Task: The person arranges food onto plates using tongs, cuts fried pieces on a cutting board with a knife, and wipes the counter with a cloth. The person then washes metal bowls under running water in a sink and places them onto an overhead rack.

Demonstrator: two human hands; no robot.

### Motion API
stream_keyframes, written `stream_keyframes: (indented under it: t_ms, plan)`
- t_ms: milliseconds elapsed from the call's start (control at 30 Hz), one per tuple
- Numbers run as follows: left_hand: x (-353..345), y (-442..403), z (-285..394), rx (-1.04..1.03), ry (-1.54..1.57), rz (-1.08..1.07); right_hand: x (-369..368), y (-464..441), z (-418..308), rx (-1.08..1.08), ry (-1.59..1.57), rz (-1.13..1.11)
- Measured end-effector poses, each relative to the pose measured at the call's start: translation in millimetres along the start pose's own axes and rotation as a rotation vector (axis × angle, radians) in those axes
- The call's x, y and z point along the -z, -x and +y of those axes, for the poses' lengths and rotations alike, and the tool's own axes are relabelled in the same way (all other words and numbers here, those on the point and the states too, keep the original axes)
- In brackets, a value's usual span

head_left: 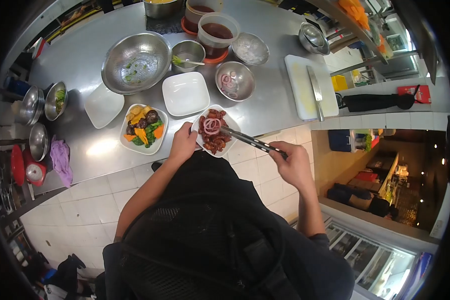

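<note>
My left hand point(184, 144) grips the left edge of a white square plate point(229, 148) at the counter's front edge. Glossy brown pieces of meat point(216, 142) fill that plate, topped with red onion rings point(212, 126). In my right hand point(292, 162) are black-handled tongs point(252, 141), their tips at the onion rings. Just behind stands a steel bowl point(235, 81) with more onion rings in it. To the left is a white dish of mixed vegetables point(143, 129), with mushrooms, greens and orange slices. A bare white square plate point(186, 94) lies behind the two dishes.
A large steel bowl point(136, 63) and tubs of dark sauce point(218, 33) stand farther back. On the right, a knife point(315, 91) lies on a white cutting board point(299, 82). A purple cloth point(61, 162) and a red scale point(34, 171) are at left. A person point(365, 199) is beyond the opening.
</note>
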State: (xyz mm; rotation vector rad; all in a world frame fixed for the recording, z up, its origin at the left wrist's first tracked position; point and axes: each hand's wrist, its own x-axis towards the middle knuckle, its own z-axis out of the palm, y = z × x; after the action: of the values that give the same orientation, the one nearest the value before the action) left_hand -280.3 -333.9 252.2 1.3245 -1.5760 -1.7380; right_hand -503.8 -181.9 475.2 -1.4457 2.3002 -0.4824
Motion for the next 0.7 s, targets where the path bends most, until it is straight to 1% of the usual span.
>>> stream_keyframes:
  t_ms: [67,200,300,367,533,600,700]
  plan:
    - [2,-3,-6,-0.01,0.026,0.017,9,-2,2,-0.077,-0.003,-0.042]
    - [5,2,-8,0.014,0.092,0.026,8,-16,10,-0.071,-0.035,-0.029]
    - [6,4,-12,0.038,0.098,0.034,5,-26,2,-0.098,0.005,-0.1]
    - [7,5,-12,0.084,0.111,-0.005,-3,-32,10,-0.084,0.0,-0.105]
    - [5,5,-20,0.055,0.161,0.023,-10,-45,8,-0.07,0.012,-0.171]
    - [4,3,-25,0.063,0.18,0.023,-9,-46,5,-0.011,0.014,-0.126]
    - [4,2,-27,0.034,0.207,0.022,-1,-45,7,-0.022,-0.019,-0.078]
